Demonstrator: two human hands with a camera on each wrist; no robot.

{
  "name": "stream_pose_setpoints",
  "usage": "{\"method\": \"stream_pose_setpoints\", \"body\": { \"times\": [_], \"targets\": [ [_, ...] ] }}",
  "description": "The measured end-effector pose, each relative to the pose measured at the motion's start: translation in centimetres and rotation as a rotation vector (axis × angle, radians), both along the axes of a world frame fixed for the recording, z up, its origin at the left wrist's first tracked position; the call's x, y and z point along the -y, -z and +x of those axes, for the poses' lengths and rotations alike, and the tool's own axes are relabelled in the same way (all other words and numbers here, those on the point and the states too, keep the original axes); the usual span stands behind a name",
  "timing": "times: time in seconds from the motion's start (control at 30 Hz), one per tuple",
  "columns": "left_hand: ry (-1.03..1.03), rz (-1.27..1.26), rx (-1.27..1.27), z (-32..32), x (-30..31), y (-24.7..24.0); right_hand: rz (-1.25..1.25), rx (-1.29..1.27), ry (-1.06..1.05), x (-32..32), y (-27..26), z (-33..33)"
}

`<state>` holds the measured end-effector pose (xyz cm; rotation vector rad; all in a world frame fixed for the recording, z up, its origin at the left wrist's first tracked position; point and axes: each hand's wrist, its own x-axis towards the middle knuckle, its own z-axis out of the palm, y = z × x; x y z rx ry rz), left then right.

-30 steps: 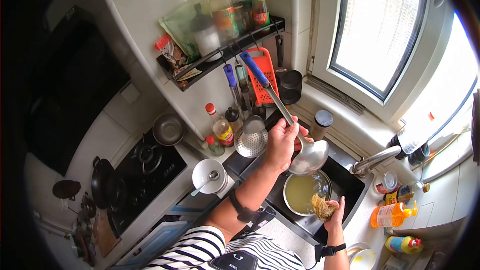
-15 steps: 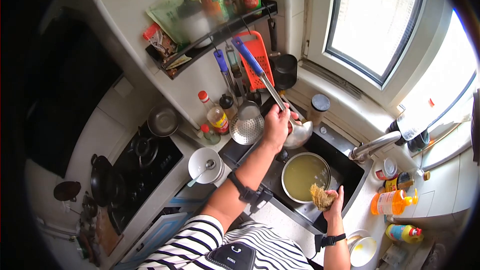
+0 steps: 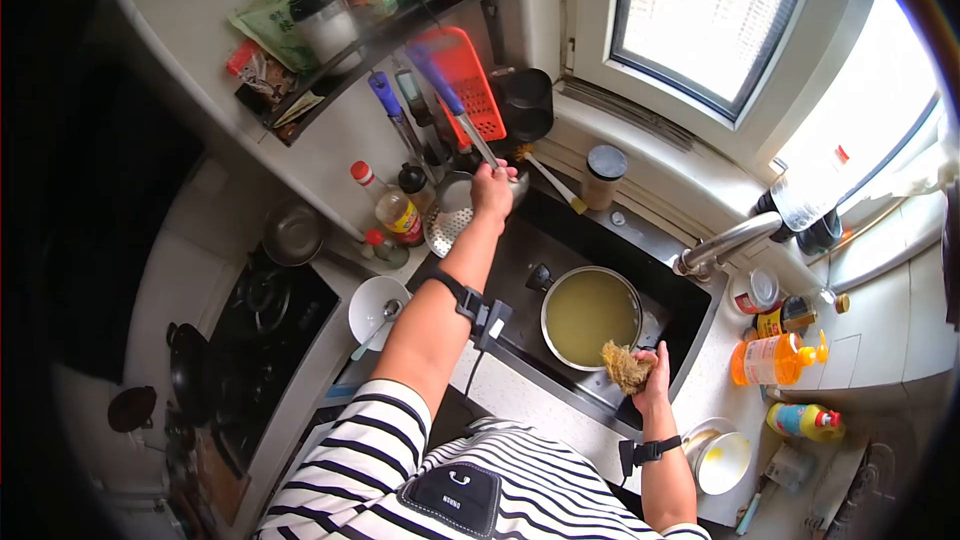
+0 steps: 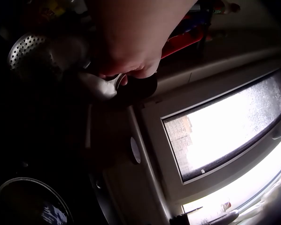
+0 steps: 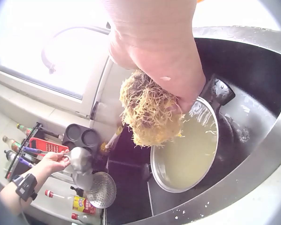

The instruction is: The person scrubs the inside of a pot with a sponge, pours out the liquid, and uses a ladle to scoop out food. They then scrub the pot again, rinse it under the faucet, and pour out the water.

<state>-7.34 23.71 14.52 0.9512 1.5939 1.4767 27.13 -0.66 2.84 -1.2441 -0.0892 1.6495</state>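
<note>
My left hand (image 3: 492, 195) grips the steel shank of a ladle (image 3: 518, 190), low down near its bowl. The ladle's blue handle slants up in front of the wall rack, beside a red grater (image 3: 470, 85). In the right wrist view the ladle's bowl (image 5: 79, 159) shows just past the fingers. A tangled, yellow-brown fibre scrubber (image 5: 150, 112) is held in my right hand (image 3: 655, 377), over the near right rim of a pot (image 3: 543, 325). Cloudy yellowish liquid fills much of the pot, which sits in the dark sink (image 3: 520, 260).
A perforated skimmer (image 3: 446, 232) hangs below the rack (image 3: 370, 55), near sauce bottles (image 3: 400, 215). The faucet (image 3: 735, 240) reaches over the sink's right side. Bowls (image 3: 722, 465) and an orange soap bottle (image 3: 775, 360) stand at right. A white bowl with a spoon (image 3: 388, 315) is at left.
My left hand has carried the ladle from above the pot, leftward and away from me, to the hanging utensils. My right hand keeps the scrubber beside the pot. The head view has shifted.
</note>
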Motion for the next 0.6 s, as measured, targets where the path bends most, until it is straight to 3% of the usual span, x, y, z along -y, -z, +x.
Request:
{"method": "stream_pose_setpoints", "body": {
  "times": [0.2,0.3,0.5,0.6],
  "targets": [
    [-0.091,-0.067,-0.219,-1.4,-1.7,2.0,-0.004,-0.038,-0.017,0.8,0.6,0.9],
    [-0.089,-0.011,-0.167,-2.6,-3.2,4.5,-0.013,-0.049,-0.006,1.1,0.4,1.0],
    [-0.116,-0.055,-0.323,-2.4,-2.1,2.4,-0.066,0.028,-0.005,1.4,1.1,1.2],
    [-0.181,-0.029,-0.394,-4.9,-4.7,6.8,-0.097,0.04,-0.034,1.5,0.9,1.1]
  ]
}}
